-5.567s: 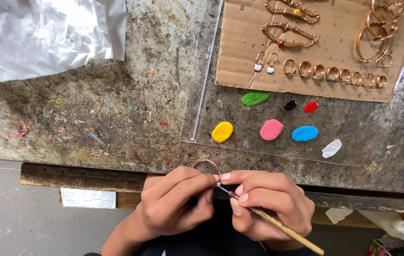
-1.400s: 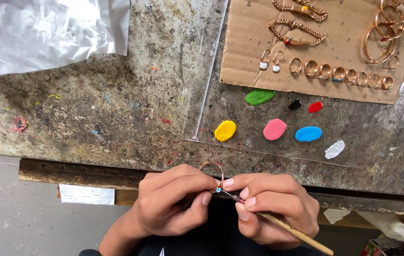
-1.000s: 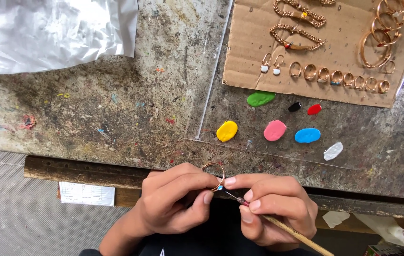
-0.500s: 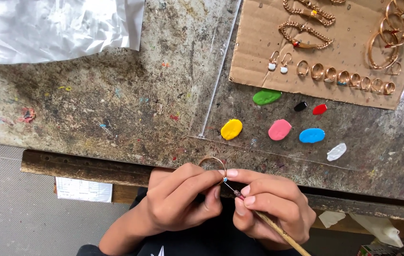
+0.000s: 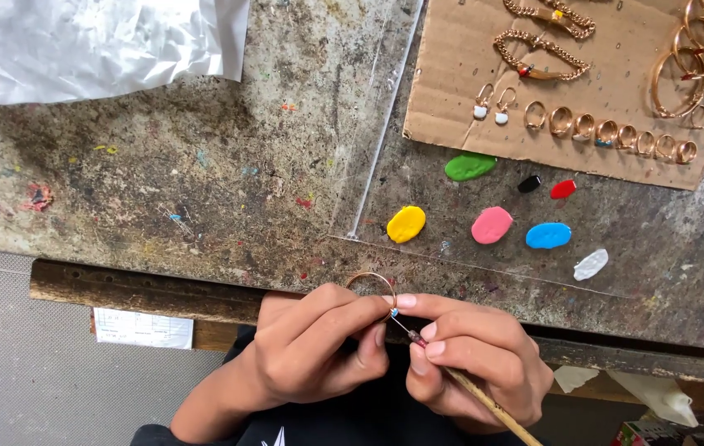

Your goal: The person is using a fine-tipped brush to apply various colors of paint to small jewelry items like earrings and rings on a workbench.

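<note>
The thin gold-coloured metal ring (image 5: pixel 371 282), low in the frame's centre, is pinched in my left hand (image 5: pixel 311 355), while my right hand (image 5: pixel 476 363) grips a slender wooden-handled brush (image 5: pixel 468 388) touching it.

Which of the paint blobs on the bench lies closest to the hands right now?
The yellow blob, the leftmost one. It sits just above the left hand and the ring it holds; pink, blue and white lie farther right.
</note>
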